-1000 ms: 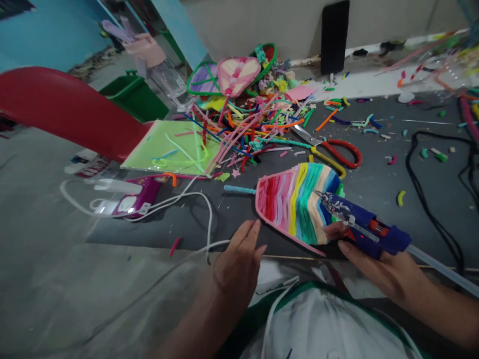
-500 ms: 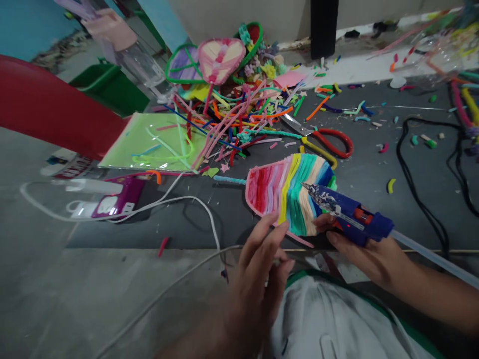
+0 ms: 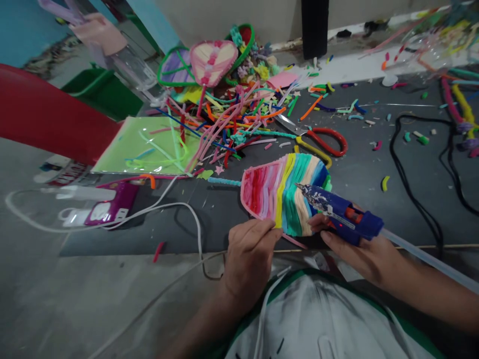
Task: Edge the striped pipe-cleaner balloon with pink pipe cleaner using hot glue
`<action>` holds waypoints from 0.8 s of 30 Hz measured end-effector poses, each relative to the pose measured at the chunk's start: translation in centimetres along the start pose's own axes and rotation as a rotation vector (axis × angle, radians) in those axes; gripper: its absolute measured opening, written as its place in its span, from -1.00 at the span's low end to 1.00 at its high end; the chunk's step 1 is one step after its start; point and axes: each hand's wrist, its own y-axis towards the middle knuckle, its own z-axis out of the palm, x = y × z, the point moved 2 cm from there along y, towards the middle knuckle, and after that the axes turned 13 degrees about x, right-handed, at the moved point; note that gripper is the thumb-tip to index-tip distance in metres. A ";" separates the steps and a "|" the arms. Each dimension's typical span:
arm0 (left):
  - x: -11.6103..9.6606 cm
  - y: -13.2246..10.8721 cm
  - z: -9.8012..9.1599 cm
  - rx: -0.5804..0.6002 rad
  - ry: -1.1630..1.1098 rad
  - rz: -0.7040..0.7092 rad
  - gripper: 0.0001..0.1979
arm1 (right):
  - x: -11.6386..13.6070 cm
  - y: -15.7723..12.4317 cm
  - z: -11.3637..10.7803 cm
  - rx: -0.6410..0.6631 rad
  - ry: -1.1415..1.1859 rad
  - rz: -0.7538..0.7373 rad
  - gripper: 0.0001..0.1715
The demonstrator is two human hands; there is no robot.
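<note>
A striped rainbow panel of pipe cleaners [image 3: 290, 189], edged in pink, lies on the dark table with a light-blue pipe-cleaner stem [image 3: 224, 182] pointing left. My left hand [image 3: 252, 247] is closed in a pinch at its near edge, on the pink pipe cleaner [image 3: 295, 242], whose loose end sticks out to the right. My right hand [image 3: 361, 254] grips a blue hot glue gun [image 3: 337, 209], its worn nozzle above the teal and cream stripes. A clear glue stick [image 3: 422, 254] runs out of the gun's back. Some right-hand fingers reach the panel's near right edge.
Red-handled scissors [image 3: 329, 141] lie beyond the panel, beside a heap of pipe cleaners [image 3: 224, 119]. A green plastic packet [image 3: 145, 147], a purple box [image 3: 116, 204] and a white cable [image 3: 179, 204] are left. Black cord [image 3: 411, 199] lies right. A heart-shaped piece [image 3: 213, 60] stands behind.
My left hand has gone from loosely spread fingers to a pinch at the panel's near edge. The glue gun stays over the stripes. The whole view has shifted slightly.
</note>
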 end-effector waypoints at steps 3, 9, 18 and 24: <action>0.2 -0.1 0.2 -0.004 -0.014 0.017 -0.87 | -0.3 0.0 -0.1 0.078 -0.014 0.001 -0.76; 0.7 -0.3 0.8 0.032 -0.028 0.053 -0.85 | -0.2 0.0 -0.3 0.118 -0.128 0.017 -0.76; 0.7 -0.3 1.2 -0.048 -0.085 0.068 -0.88 | 0.7 0.1 -0.3 0.086 -0.037 0.007 -0.75; 0.9 -0.4 1.7 -0.028 -0.081 0.018 -0.85 | 0.7 0.1 -0.4 0.100 -0.065 -0.006 -0.77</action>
